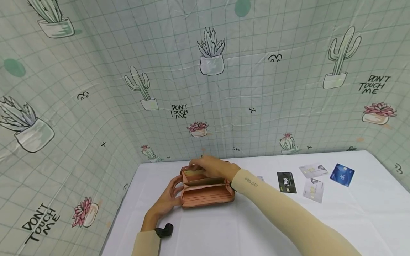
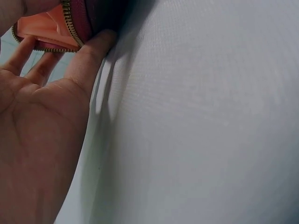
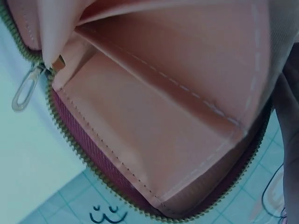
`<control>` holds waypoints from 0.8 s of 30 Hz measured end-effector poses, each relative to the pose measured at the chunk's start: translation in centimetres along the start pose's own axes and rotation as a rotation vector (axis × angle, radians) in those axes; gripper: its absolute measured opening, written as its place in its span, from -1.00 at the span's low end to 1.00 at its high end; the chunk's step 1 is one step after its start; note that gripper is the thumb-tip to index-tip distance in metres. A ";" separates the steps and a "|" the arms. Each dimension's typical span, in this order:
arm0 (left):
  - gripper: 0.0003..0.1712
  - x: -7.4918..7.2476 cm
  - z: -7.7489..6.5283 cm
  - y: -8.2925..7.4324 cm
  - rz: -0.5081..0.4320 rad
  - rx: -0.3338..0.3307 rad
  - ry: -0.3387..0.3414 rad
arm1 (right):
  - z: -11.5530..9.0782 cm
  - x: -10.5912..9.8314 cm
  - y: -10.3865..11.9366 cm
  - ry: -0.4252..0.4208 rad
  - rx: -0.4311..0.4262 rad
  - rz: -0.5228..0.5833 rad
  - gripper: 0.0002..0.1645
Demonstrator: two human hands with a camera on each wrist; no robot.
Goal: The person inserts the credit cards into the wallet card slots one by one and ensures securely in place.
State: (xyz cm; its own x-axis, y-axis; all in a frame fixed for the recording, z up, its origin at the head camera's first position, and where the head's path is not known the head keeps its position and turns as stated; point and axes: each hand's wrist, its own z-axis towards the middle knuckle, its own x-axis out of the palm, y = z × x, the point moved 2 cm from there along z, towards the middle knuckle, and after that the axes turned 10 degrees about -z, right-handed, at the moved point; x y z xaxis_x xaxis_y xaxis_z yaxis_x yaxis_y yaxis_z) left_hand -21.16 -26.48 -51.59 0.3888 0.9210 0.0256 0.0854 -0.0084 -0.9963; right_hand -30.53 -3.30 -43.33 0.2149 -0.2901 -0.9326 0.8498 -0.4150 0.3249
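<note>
An orange-pink zip wallet (image 1: pixel 207 203) lies unzipped on the table, its pleated compartments facing up. My left hand (image 1: pixel 167 198) holds its left end; in the left wrist view the thumb (image 2: pixel 91 58) lies along the outer cover and other fingers touch the opposite side. My right hand (image 1: pixel 214 167) reaches over the wallet's far half, fingers bent down at the far left. Beside those fingers a yellowish strip (image 1: pixel 194 173), perhaps a card, shows inside. The right fingertips' grip is hidden. In the right wrist view, stitched lining (image 3: pixel 124 112) and a zip pull (image 3: pixel 27 91) appear.
To the right lie a black VIP card (image 1: pixel 286 182), two silver cards, one farther back (image 1: pixel 313 170) and one nearer (image 1: pixel 313 190), and a blue card (image 1: pixel 342 175). Another pale card (image 1: pixel 261 178) peeks out behind the right sleeve. A cactus-print cloth (image 1: pixel 237 89) stands behind the table.
</note>
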 end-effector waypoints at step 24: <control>0.19 -0.1 0.0 0.2 -0.032 0.000 0.006 | -6.7 -3.5 0.5 -0.082 0.139 0.268 -0.48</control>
State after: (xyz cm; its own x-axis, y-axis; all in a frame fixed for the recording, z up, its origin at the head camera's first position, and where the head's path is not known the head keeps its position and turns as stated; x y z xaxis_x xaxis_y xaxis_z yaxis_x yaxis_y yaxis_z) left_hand -21.20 -26.54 -51.82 0.3916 0.9183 0.0576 0.0981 0.0206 -0.9950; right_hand -27.60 3.29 -40.96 0.3781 -0.4710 -0.7970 0.6929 -0.4270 0.5811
